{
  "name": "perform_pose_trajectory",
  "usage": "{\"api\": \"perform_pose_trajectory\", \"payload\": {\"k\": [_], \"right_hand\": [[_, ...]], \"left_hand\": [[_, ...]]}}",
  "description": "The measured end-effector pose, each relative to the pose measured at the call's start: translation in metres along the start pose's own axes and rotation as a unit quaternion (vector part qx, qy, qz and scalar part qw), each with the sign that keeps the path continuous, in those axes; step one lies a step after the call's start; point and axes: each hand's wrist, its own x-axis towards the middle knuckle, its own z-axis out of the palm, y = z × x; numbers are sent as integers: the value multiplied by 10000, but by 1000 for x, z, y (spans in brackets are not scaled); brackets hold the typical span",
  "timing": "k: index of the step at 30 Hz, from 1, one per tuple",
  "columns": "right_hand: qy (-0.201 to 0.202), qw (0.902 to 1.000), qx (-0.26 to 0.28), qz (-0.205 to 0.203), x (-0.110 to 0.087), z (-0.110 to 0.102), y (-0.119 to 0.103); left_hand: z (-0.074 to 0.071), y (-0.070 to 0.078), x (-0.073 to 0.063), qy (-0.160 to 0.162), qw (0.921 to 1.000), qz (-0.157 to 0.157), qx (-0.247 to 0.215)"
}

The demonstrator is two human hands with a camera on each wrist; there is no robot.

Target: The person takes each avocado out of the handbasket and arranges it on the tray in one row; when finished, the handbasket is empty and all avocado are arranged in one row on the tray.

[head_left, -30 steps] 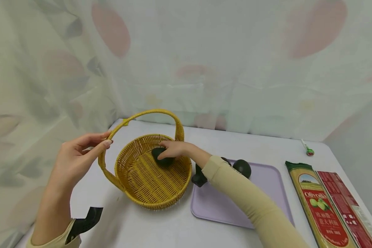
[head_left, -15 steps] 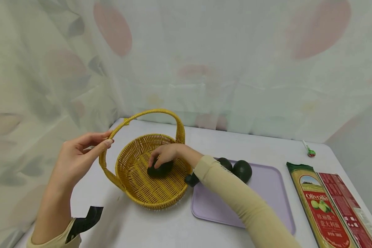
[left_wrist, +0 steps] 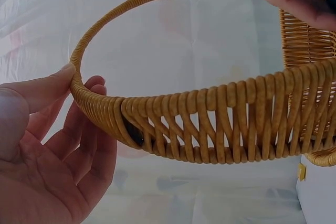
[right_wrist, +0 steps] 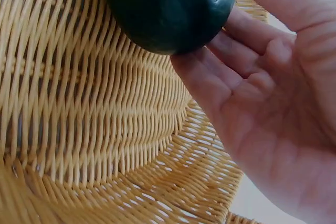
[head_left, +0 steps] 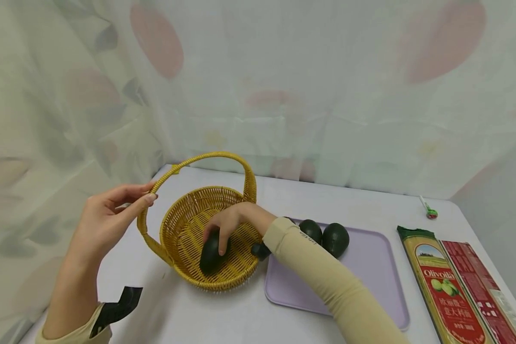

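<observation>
A yellow wicker basket (head_left: 241, 277) with a tall arched handle stands on the white table. My left hand (head_left: 107, 217) pinches the left side of that handle (left_wrist: 94, 103) between thumb and fingers. Inside the basket my right hand (head_left: 228, 222) grips a dark green avocado (head_left: 212, 258), low over the woven bottom. In the right wrist view the fingers and thumb lie around the avocado (right_wrist: 168, 14), close to the wicker. Whether it touches the bottom, I cannot tell.
Right of the basket lies a lilac tray (head_left: 370, 267) bearing dark avocados (head_left: 335, 239), partly behind my right sleeve. Farther right are an Olivoila pasta pack (head_left: 443, 282) and a red pack (head_left: 477, 277). A green-wrapped lollipop (head_left: 430, 211) lies at the back right.
My right hand has moved the avocado from the basket's back right toward its front, turning it lengthwise. The left hand has kept its hold on the handle.
</observation>
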Motion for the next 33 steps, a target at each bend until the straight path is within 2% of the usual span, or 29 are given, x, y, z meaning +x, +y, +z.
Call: {"api": "perform_pose_trajectory", "payload": {"k": [10,13,19,21,28,33], "right_hand": [[-639,9932,920,309,1,6,-3],[-600,9946,800,263,3,10,-7],[-258,9997,-38,44,8,17,-18],[-216,9997,-143,40,8,18,-20],[-327,9971,477,493,8,21,-22],[-408,9940,848,561,8,22,-21]], "left_hand": [[0,0,0,3,10000,16,34],[-1,0,0,-17,10000,-18,46],[-1,0,1,-25,9999,-23,125],[-1,0,1,-38,9998,-67,157],[-1,0,1,-34,9997,-133,206],[-1,0,1,-37,9998,-81,183]]}}
